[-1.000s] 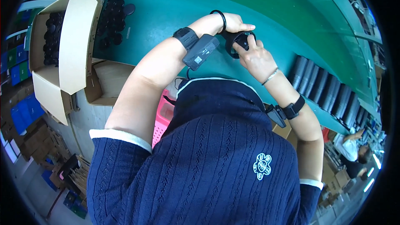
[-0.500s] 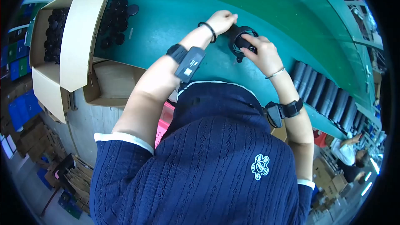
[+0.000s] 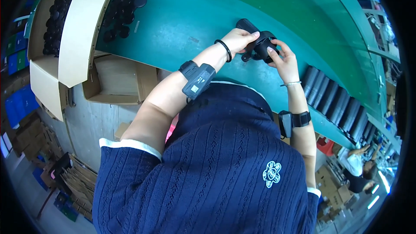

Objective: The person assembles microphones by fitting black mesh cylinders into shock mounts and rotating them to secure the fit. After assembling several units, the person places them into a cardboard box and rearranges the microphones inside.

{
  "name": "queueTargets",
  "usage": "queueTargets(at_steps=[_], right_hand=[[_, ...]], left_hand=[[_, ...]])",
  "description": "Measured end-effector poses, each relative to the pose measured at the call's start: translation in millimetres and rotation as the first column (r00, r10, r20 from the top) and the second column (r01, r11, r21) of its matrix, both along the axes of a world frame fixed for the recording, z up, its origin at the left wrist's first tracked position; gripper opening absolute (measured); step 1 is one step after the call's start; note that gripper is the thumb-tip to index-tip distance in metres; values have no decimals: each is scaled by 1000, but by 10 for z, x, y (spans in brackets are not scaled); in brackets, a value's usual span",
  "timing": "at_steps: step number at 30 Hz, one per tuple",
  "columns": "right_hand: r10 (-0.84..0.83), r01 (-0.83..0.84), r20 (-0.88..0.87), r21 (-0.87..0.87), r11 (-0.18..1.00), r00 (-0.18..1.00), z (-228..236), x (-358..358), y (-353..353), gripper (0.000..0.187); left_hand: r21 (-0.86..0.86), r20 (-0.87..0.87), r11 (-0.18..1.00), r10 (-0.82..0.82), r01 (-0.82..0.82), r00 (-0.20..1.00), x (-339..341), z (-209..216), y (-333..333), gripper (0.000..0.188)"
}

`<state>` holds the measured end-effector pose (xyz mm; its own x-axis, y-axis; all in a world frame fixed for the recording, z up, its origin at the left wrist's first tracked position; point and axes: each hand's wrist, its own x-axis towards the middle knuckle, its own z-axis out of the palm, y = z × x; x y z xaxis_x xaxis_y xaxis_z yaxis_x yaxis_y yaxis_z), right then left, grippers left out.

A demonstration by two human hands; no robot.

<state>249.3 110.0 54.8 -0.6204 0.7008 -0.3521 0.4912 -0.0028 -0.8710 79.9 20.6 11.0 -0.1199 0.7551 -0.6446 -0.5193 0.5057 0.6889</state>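
overhead, the head view shows both hands clamped on one black plastic part (image 3: 258, 45) held just above the green table (image 3: 182, 21), toward its far right. the left hand (image 3: 239, 40) grips the part's ribbed, handle-like end with fingers curled over it; the right hand (image 3: 279, 56) closes round its rounded, ring-shaped body. the part looks matte and dark, its finer detail hidden by the fingers. far left, loose black round pieces (image 3: 123, 8) lie beside an open cardboard box (image 3: 80, 30). a row of black cylinders (image 3: 333, 102) stands near right.
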Motion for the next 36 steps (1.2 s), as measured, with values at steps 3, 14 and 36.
queueTargets(at_steps=[3, 14, 36], right_hand=[[-33, 33, -7, -72, 997, 999, -42, 34, -22, 33], [-113, 107, -21, -192, 975, 993, -68, 79, -56, 30], [-430, -156, -599, -686, 710, 675, -404, 298, -91, 44]], left_hand=[[21, 42, 1000, 9, -10, 999, 25, -60, 38, 40], [-21, -109, 996, -91, 89, 990, 3, 4, 62, 48], [531, -271, 847, 174, -4, 947, 175, 497, -102, 67]])
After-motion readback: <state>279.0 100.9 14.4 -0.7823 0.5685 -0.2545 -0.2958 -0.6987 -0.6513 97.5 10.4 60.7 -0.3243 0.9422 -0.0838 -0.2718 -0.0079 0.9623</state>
